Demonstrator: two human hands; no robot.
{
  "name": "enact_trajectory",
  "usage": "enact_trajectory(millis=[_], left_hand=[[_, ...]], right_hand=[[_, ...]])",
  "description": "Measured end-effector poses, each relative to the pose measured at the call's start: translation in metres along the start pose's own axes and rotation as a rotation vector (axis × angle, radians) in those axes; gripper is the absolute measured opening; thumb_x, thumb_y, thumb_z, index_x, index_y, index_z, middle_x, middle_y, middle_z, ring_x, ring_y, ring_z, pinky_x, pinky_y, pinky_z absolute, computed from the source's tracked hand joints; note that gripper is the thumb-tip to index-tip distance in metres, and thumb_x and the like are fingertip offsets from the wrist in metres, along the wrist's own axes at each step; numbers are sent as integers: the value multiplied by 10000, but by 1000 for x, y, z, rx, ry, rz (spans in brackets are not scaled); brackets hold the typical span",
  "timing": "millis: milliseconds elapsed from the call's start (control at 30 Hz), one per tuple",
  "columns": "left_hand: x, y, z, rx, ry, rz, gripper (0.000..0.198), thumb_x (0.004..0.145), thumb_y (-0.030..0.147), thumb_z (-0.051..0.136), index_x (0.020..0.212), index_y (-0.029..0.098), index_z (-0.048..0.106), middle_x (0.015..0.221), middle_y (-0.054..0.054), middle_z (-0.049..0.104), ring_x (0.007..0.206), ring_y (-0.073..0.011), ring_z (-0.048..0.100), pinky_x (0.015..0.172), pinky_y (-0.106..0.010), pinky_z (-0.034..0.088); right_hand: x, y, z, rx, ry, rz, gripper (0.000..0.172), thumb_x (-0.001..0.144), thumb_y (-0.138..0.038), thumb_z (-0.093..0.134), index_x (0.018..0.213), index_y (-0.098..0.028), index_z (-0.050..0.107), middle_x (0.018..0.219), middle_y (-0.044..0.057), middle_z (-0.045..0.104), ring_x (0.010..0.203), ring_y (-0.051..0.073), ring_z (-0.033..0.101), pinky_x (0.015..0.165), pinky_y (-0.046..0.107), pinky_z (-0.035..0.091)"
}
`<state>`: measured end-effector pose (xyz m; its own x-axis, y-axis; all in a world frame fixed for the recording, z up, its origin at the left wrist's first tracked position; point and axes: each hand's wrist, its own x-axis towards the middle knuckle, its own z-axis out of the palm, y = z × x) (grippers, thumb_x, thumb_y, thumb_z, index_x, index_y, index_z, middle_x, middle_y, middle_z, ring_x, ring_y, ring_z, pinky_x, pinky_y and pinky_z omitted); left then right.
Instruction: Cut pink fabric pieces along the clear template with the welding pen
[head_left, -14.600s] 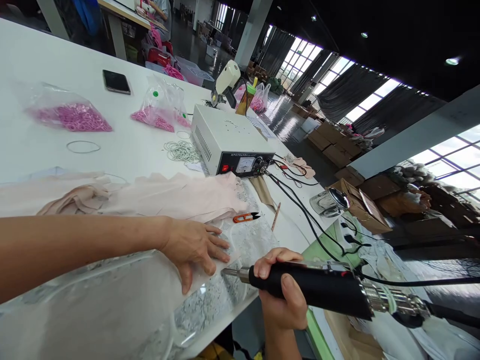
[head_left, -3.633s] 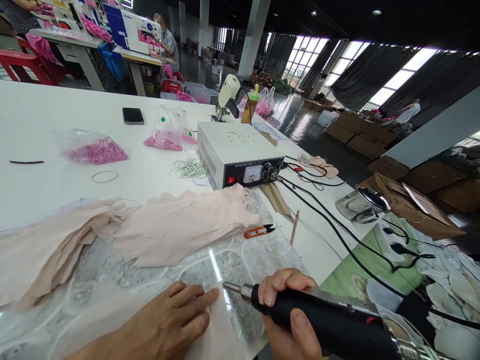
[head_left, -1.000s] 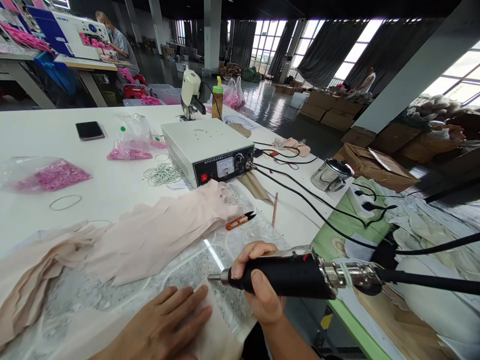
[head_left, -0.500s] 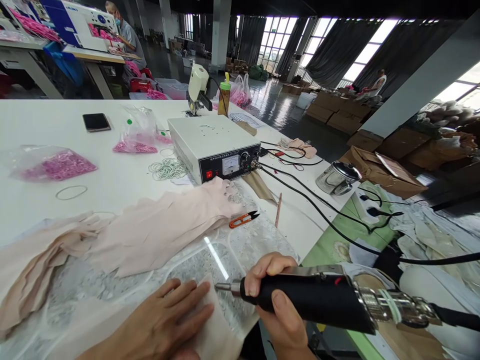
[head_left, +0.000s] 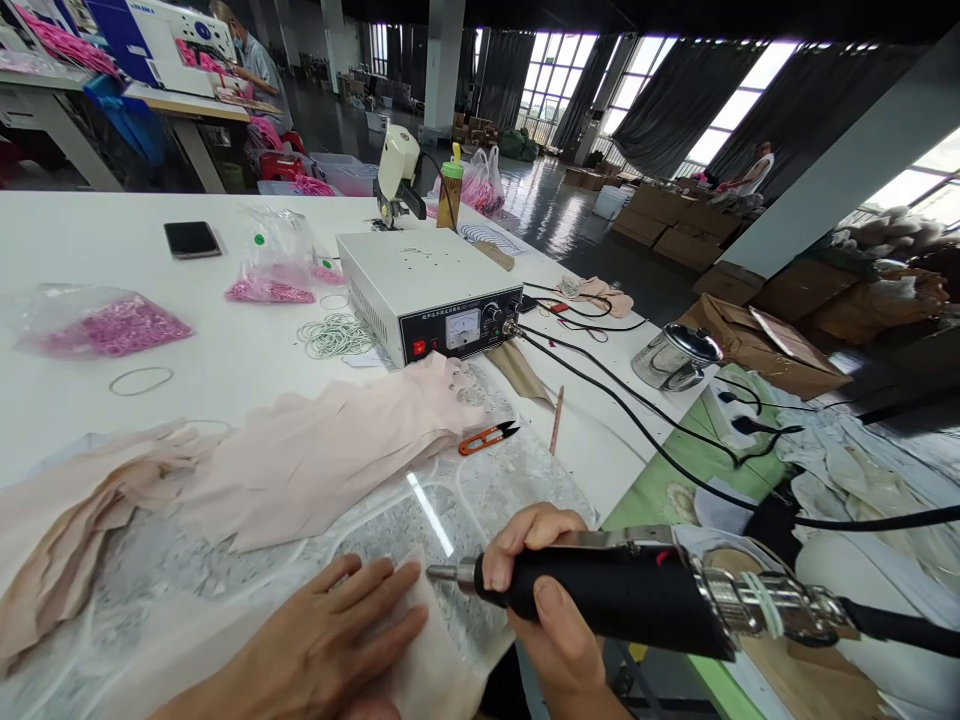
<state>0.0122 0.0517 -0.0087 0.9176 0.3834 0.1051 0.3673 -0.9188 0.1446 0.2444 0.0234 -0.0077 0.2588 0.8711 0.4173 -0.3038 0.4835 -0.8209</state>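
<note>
We have our left hand (head_left: 352, 620) laid flat on a pale pink fabric piece (head_left: 442, 665) near the front edge of the worktop (head_left: 75, 240), over a marbled grey mat (head_left: 536, 490). Its fingers are stretched forward and lie close together, pressing down rather than pinching; the thumb is mostly hidden. Our right hand (head_left: 551, 610) wraps its fingers and thumb around a black handheld tool (head_left: 622, 595), whose metal tip points at the fabric's edge, just beside our left fingertips. Whether the tip touches the cloth, we cannot tell.

As we judge it, this piece is partway through: it is held down and the tip is at its edge, but we see no clear finished line along it. Beyond lies a stack of pale pink fabric (head_left: 322, 460) with jagged edges; we cannot tell whether those pieces are done or waiting. Orange-handled thread snips (head_left: 487, 438) lie beside the stack, and the cabled power unit (head_left: 427, 265) stands behind it.
</note>
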Motion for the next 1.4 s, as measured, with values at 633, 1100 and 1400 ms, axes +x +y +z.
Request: enact_trajectory(millis=[633,1100,1400], left_hand=[[6,0,-5,54,94,45,502,954,569,640,1353,265,616,1407,-68,634,1153,-249,660,993,-346,463],[2,0,-3,34,30,35,549,967,550,635,1436,282,539,1482,-48,569,1242,-254,611,1053,-356,448],[-1,-1,4,65,29,29,564,956,561,647,1440,295,533,1508,-64,540,1245,-263,614,1059,-382,435]], right_hand=[[-6,-23,-2,-5,26,88,165,922,-432,627,968,-276,596,844,-6,577,564,119,585,539,299,513],[-10,-22,-2,-54,-2,95,175,935,-441,616,966,-278,559,846,-8,589,560,127,579,540,308,494],[-8,-25,-5,23,20,91,157,918,-434,625,970,-287,599,834,-10,575,567,121,566,538,289,494]])
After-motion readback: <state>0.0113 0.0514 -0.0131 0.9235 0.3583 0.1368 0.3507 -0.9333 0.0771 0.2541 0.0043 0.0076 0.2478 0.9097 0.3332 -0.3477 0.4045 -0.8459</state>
